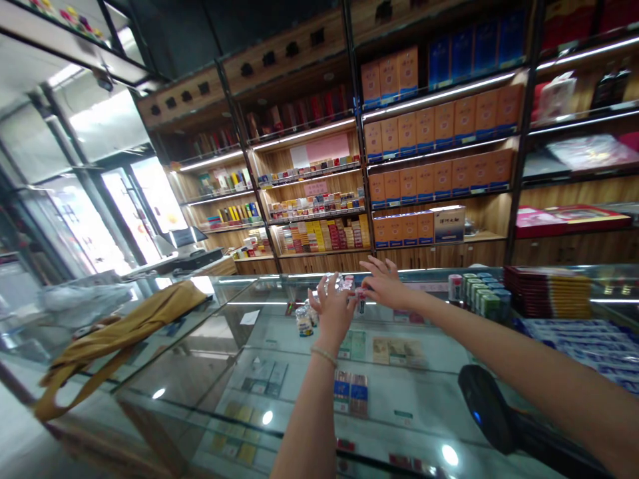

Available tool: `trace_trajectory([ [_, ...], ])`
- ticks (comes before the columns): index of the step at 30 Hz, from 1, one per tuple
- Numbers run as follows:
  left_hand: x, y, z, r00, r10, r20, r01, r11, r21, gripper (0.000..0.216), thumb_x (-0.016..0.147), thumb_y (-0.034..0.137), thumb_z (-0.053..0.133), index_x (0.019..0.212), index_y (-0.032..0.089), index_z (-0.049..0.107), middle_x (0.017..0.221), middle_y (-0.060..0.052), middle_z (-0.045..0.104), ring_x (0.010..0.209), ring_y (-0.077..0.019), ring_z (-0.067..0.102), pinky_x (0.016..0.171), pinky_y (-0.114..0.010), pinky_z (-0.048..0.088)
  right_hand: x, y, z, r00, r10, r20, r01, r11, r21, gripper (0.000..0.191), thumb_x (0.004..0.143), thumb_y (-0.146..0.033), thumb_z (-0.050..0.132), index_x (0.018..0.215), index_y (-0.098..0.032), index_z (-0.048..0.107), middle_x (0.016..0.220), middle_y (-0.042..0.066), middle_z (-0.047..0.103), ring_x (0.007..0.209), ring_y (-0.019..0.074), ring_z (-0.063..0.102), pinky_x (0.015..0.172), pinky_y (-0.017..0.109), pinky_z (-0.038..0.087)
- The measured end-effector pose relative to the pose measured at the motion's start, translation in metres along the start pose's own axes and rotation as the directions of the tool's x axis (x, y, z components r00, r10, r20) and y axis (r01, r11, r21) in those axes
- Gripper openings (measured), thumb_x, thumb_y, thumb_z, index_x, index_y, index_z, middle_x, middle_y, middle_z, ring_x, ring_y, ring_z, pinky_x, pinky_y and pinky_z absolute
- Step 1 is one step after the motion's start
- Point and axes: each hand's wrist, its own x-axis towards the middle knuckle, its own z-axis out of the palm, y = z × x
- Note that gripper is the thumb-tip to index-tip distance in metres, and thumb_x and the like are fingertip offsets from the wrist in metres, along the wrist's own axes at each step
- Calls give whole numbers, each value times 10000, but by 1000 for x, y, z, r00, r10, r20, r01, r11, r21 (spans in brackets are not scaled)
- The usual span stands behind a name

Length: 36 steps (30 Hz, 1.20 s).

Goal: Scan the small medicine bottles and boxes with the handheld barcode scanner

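Note:
My left hand point(333, 311) is over the glass counter with its fingers spread, among a group of small bottles point(303, 320) with white bodies and printed labels. Its thumb points toward a small pink-capped bottle point(361, 303) between the hands. From the right, my right hand point(387, 285) reaches to that bottle, its lower fingertips at the cap and its other fingers fanned out. More small containers stand behind my left hand, partly covered by it. A beaded bracelet is on my left wrist.
A glass display counter point(279, 412) holds packs inside. A black barcode scanner point(486, 409) stands at front right, near green-topped cans point(482, 293), stacked red-and-gold packs point(539, 293) and blue-white packs point(579, 349). A mustard bag point(130, 326) lies left. Shelves hold orange boxes point(444, 123).

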Motion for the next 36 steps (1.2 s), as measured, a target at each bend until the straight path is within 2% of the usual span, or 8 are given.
trace_trajectory([
  [5, -4, 19, 3, 994, 112, 16, -110, 989, -94, 106, 860, 377, 709, 945, 345, 764, 1514, -20, 506, 1479, -333, 299, 1204, -682, 87, -27, 17, -28, 995, 72, -71, -70, 997, 38, 240, 952, -418, 550, 1006, -254, 718, 1625, 76, 334, 1534, 291, 147, 1190, 620, 102],
  [10, -9, 47, 7, 978, 200, 52, -188, 965, -181, 116, 844, 353, 730, 947, 313, 762, 1527, -39, 491, 1466, -359, 322, 1183, -698, 154, -57, 32, -54, 989, 111, -102, -110, 994, 15, 222, 938, -400, 548, 1013, -272, 714, 1613, 66, 358, 1529, 296, 163, 1183, 620, 113],
  [20, 5, 101, -4, 925, 380, -21, -376, 904, -203, 124, 826, 361, 739, 943, 321, 757, 1475, -14, 550, 1435, -333, 368, 1211, -665, 76, -114, 69, -91, 948, 189, -257, -193, 981, 8, 257, 960, -415, 513, 1061, -278, 706, 1608, 63, 352, 1522, 291, 162, 1181, 582, 157],
  [27, 12, 141, -7, 937, 344, -61, -350, 915, -199, 150, 815, 379, 733, 952, 319, 737, 1525, -31, 493, 1442, -340, 349, 1195, -676, 97, -154, 94, -99, 888, 269, -373, -294, 956, -9, 288, 982, -409, 473, 1110, -284, 698, 1645, 57, 260, 1523, 298, 148, 1179, 568, 181],
  [32, 8, 157, 3, 947, 316, -59, -321, 921, -221, 150, 829, 387, 716, 963, 321, 729, 1521, -27, 494, 1448, -325, 336, 1201, -654, 110, -175, 111, -93, 896, 233, -378, -289, 952, -98, 297, 987, -401, 458, 1115, -269, 691, 1657, 74, 229, 1528, 309, 142, 1194, 590, 135],
  [36, -2, 160, 15, 953, 294, -65, -301, 921, -246, 154, 832, 385, 724, 976, 330, 728, 1536, -24, 480, 1457, -314, 320, 1207, -641, 88, -189, 119, -81, 917, 149, -370, -251, 936, -247, 240, 940, -366, 548, 1106, -262, 688, 1639, 73, 297, 1520, 312, 175, 1221, 564, 75],
])
